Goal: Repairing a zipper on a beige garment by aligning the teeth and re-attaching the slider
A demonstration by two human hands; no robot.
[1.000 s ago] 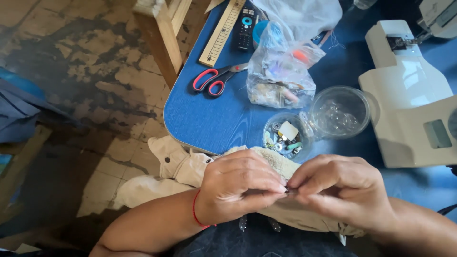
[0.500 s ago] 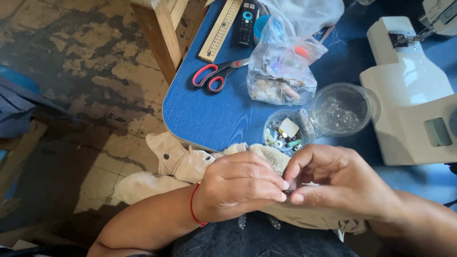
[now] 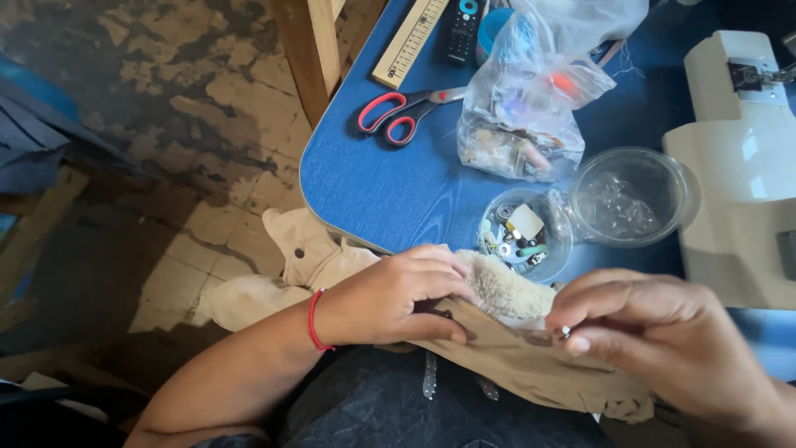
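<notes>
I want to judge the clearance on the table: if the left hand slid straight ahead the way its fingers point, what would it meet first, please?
The left hand points right along the tan garment, so it would probably first meet the right hand pinching a small metal piece; depth is unclear.

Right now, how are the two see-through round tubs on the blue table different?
The nearer round tub holds small sewing bits, among them a white square and metal rings; the farther round tub shows only crinkly clear plastic inside. The nearer one looks smaller, the farther one wider. The nearer one sits just above the fuzzy tan garment; the farther sits beside the white sewing machine. Both are clear, round and touching.
</notes>
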